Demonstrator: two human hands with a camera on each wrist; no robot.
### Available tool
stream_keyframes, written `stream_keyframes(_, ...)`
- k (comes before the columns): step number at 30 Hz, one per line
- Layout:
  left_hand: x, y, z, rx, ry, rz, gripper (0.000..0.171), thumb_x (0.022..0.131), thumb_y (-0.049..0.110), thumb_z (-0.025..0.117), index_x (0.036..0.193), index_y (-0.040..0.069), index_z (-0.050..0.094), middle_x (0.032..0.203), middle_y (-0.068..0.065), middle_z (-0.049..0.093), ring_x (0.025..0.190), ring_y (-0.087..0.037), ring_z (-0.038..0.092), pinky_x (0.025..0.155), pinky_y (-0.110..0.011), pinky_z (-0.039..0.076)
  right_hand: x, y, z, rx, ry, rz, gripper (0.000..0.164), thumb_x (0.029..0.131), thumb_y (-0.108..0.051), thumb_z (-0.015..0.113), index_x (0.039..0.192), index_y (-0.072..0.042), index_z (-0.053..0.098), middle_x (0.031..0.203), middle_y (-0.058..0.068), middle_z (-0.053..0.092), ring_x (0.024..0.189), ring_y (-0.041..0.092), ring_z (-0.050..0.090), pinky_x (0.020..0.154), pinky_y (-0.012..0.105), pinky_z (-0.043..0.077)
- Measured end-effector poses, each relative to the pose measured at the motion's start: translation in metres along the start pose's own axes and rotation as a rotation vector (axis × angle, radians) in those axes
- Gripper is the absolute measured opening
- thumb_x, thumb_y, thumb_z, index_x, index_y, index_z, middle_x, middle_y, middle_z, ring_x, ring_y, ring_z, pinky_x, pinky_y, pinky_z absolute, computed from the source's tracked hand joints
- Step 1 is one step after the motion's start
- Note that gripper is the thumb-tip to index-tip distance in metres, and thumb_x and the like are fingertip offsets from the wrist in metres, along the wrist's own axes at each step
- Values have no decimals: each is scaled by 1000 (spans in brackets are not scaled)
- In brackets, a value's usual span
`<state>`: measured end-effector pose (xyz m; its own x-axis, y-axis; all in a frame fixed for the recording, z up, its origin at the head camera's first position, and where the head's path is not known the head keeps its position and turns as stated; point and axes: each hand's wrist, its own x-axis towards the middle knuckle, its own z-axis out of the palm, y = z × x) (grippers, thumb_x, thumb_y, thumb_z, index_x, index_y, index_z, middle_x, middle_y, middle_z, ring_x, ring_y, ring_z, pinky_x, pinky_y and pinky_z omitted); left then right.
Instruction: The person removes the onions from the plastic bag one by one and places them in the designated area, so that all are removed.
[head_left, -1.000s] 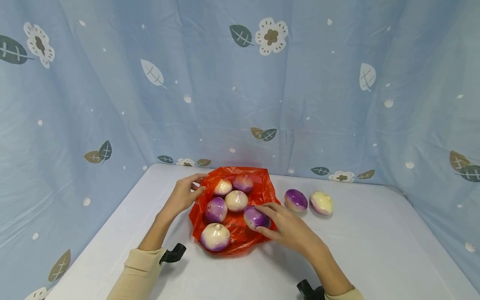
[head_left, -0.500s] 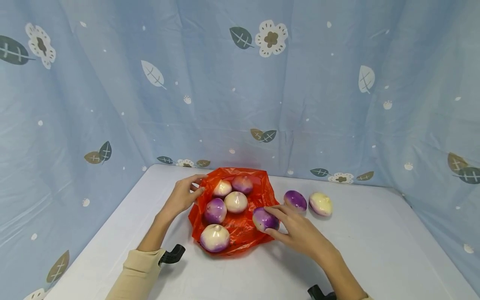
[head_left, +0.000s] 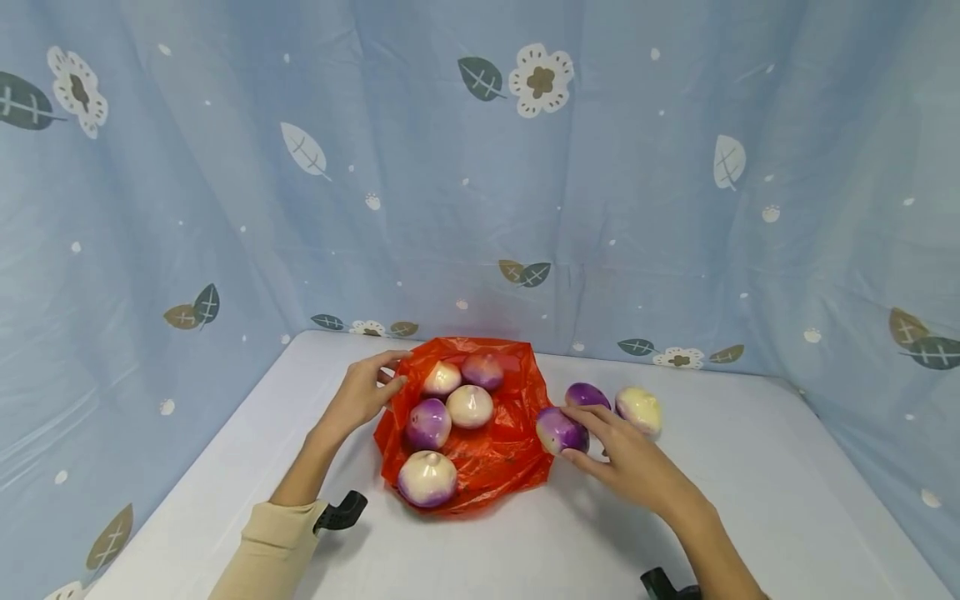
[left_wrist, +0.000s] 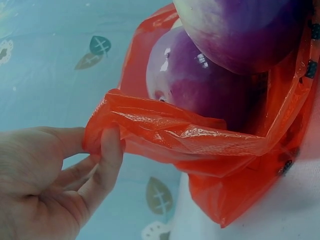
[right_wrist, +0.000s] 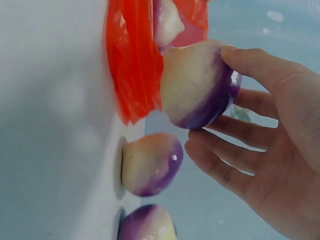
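Observation:
A red plastic bag (head_left: 495, 454) lies with its mouth open on the table, several purple-and-white turnips (head_left: 470, 407) inside it. My left hand (head_left: 362, 390) pinches the bag's left rim between thumb and fingers, clearly seen in the left wrist view, where a purple turnip (left_wrist: 195, 75) shows behind the plastic. With thumb and fingertips my right hand (head_left: 633, 454) grips another turnip (right_wrist: 197, 85) just past the bag's right edge. Two more turnips rest on the table behind that hand: a purple one (head_left: 587, 395) and a paler one (head_left: 639, 408), both partly covered in the head view.
The white table (head_left: 465, 558) spreads in front of the bag and to both sides. A blue curtain (head_left: 420, 167) printed with leaves and flowers closes off its back and sides. A black wrist mount (head_left: 341, 510) sits at the left sleeve.
My right hand has carried its turnip rightward, from over the bag to beyond its right edge. The left hand keeps its place at the rim.

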<state>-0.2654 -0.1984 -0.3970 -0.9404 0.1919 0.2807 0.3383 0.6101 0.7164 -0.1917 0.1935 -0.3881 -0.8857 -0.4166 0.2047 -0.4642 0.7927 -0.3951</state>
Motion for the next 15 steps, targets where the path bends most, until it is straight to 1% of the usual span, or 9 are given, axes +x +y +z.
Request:
stream_keyframes(4, 1, 0, -1, 4, 4, 6, 41, 92, 3, 64, 132, 7, 59, 112, -22, 66, 79, -23, 71, 57, -25, 60, -2, 10, -5, -12, 37, -4, 59, 87, -39, 72, 140, -19, 54, 140, 15, 55, 123, 38, 58, 89, 56, 56)
stream_keyframes(7, 1, 1, -2, 6, 6, 5, 41, 92, 3, 64, 132, 7, 59, 112, -21, 66, 78, -23, 71, 57, -27, 60, -3, 17, -11, -12, 45, 14, 58, 87, -39, 72, 138, -15, 56, 131, 13, 59, 114, 32, 62, 80, 45, 61)
stream_keyframes(9, 1, 1, -2, 7, 9, 5, 41, 92, 4, 64, 132, 7, 59, 111, -21, 66, 78, -23, 70, 57, -29, 60, -5, 22, -15, -10, 49, 26, 58, 88, -40, 71, 137, -12, 56, 127, 12, 60, 109, 29, 63, 76, 40, 62)
stream_keyframes(12, 0, 2, -3, 7, 7, 3, 41, 92, 4, 64, 133, 7, 59, 112, -22, 66, 78, -23, 70, 58, -31, 61, -7, 30, -20, -6, 63, 33, 58, 89, -42, 70, 136, -11, 56, 126, 10, 60, 105, 27, 64, 73, 36, 62)
stream_keyframes(15, 0, 2, -3, 11, 2, -4, 41, 92, 4, 64, 133, 8, 59, 113, -22, 66, 79, -23, 70, 58, -29, 61, -11, 36, -25, 1, 77, 37, 57, 90, -42, 69, 136, -13, 56, 130, 12, 58, 106, 29, 64, 73, 38, 62)
